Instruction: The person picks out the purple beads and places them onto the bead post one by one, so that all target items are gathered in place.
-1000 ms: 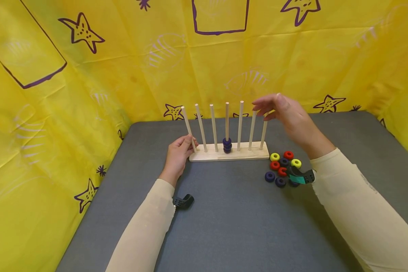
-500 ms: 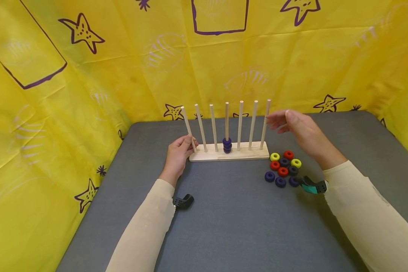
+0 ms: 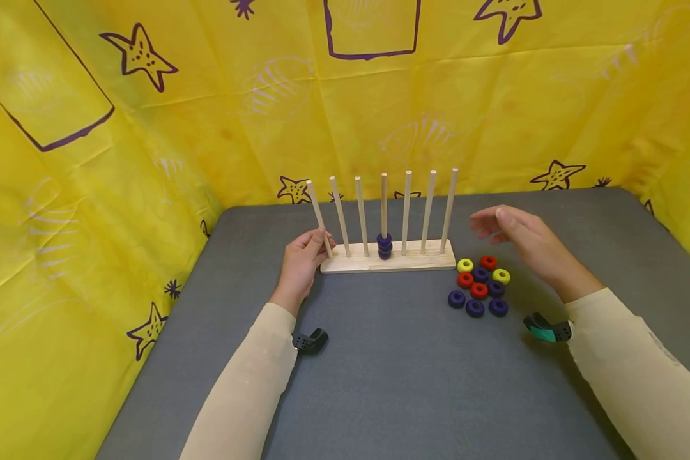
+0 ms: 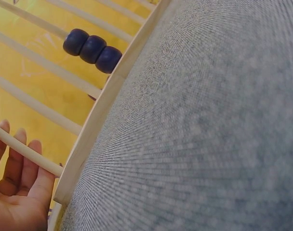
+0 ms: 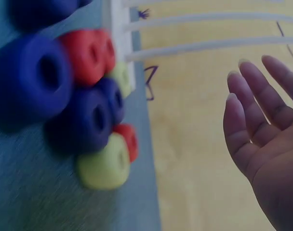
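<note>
A wooden peg rack [image 3: 356,264] with several upright pegs stands at mid-table. Three dark blue rings [image 3: 384,246] are stacked on its middle peg; the left wrist view shows these blue rings [image 4: 92,49] touching each other. My left hand [image 3: 301,263] holds the leftmost peg [image 3: 316,207] near its foot, its fingers [image 4: 28,166] curled behind the peg. My right hand [image 3: 520,237] hovers above the table, right of the rack, with nothing in it. Beneath and left of it lie loose rings: blue [image 3: 475,308], red [image 3: 479,291] and yellow [image 3: 501,276].
The grey table [image 3: 379,370] runs to a yellow patterned cloth [image 3: 356,115] hung behind it and at both sides. Black straps with cameras sit on the left wrist [image 3: 310,342] and the right wrist [image 3: 546,328].
My right hand has come down and to the right, away from the rack's right-hand pegs, uncovering them and the loose rings. The left hand and the rack have stayed still.
</note>
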The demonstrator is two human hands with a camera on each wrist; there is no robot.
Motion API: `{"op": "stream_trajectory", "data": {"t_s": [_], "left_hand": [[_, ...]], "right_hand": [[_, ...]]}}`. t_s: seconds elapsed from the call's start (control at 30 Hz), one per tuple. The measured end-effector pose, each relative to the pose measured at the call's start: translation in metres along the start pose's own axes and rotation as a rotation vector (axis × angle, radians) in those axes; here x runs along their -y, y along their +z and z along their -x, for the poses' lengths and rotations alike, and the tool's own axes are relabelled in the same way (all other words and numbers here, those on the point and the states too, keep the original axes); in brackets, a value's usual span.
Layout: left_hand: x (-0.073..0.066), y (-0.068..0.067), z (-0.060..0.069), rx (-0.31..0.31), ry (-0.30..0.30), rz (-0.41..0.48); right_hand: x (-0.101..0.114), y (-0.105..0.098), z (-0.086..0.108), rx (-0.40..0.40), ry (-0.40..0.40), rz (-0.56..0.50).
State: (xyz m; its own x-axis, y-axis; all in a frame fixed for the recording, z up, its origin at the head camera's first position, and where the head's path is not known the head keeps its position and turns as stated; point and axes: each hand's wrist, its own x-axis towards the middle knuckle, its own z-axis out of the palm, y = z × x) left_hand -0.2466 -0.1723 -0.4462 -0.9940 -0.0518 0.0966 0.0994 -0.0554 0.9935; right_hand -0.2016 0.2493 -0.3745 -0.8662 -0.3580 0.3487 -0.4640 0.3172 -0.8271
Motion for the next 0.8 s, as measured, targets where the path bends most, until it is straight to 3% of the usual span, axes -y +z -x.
{"op": "stream_trajectory", "data": {"t_s": [0.8], "left_hand": [[-0.001, 0.0, 0.0, 0.002, -0.001, 0.003]], "right_hand": [[-0.061, -0.017, 0.037, 0.024, 0.21, 0.021]]}}
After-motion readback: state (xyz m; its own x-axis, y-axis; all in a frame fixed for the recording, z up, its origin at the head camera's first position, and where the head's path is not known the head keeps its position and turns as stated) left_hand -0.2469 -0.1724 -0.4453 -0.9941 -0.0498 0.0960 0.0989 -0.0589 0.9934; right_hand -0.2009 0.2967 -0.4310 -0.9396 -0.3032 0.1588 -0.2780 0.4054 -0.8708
